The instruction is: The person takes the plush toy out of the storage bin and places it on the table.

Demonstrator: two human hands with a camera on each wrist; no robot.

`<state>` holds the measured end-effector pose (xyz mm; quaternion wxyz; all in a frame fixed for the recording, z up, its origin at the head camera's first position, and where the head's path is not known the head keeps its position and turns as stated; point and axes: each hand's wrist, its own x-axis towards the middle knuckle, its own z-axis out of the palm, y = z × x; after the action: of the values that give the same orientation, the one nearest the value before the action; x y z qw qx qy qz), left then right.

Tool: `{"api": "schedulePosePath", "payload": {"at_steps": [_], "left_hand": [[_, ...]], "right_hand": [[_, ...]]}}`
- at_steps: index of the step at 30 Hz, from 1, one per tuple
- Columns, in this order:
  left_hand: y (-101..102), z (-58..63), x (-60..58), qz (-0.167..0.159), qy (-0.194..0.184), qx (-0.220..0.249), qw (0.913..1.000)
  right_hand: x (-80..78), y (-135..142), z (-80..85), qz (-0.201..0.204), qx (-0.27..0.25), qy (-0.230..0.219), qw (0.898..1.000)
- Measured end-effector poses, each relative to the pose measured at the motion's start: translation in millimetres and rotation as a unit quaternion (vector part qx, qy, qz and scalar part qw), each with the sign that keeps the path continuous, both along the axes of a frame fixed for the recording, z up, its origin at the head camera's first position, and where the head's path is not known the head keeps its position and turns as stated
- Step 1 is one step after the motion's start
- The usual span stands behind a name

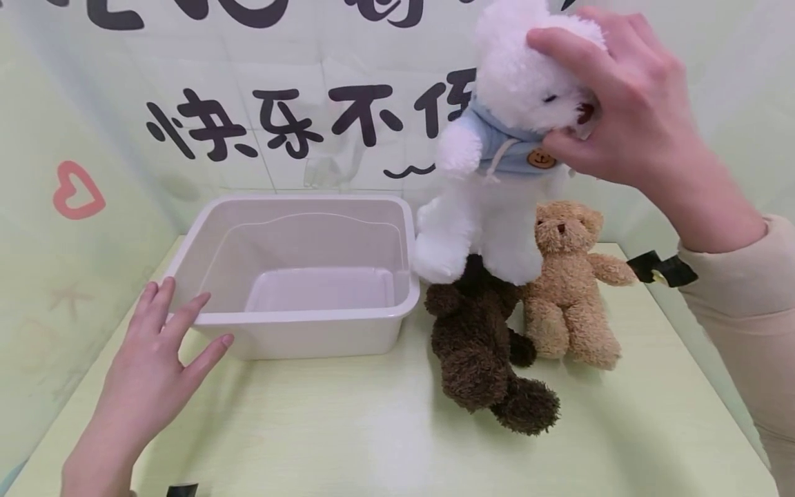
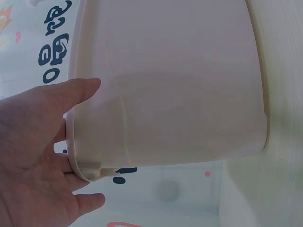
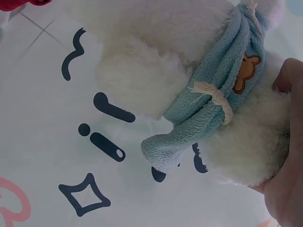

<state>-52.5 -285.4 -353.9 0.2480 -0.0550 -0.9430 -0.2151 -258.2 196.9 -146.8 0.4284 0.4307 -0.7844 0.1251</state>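
Observation:
My right hand (image 1: 627,103) grips a white teddy bear (image 1: 509,214) by its head, thumb near the snout, and holds it up on the right. The bear wears a light blue hoodie (image 3: 218,80) with a small brown bear patch. My left hand (image 1: 149,366) rests with spread, fairly straight fingers at the near left corner of a white plastic tub (image 1: 323,338). In the left wrist view the thumb lies over the tub's outer wall and the fingers reach behind the rim. Below the white bear's feet lies a dark brown plush toy (image 1: 472,352), its head partly hidden.
A tan teddy bear (image 1: 565,276) sits on the right of the pale table (image 1: 323,428), beside the dark brown toy. Behind stands a light wall covering (image 1: 205,55) with black lettering. A red item (image 3: 14,4) shows at the right wrist view's corner.

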Motion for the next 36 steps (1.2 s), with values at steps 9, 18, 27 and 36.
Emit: {"api": "schedulePosePath", "payload": {"at_steps": [9,18,27,36], "left_hand": [[1.0,-0.6,0.7,-0.001,0.002,0.001,1.0],[0.0,-0.7,0.4,0.0,0.0,0.0,1.0],[-0.3,1.1,0.5,0.003,-0.011,0.0,0.9999],[-0.8,1.6,0.5,0.005,-0.012,0.0,0.9999]], "right_hand": [[6.2,31.7,-4.6,-0.055,0.029,-0.043,0.997],[13.0,65.6,-9.1,-0.117,0.079,-0.124,0.982],[14.6,95.8,-21.2,-0.144,0.172,-0.205,0.953],[16.2,113.0,-45.0,-0.161,0.203,-0.284,0.923]]}}
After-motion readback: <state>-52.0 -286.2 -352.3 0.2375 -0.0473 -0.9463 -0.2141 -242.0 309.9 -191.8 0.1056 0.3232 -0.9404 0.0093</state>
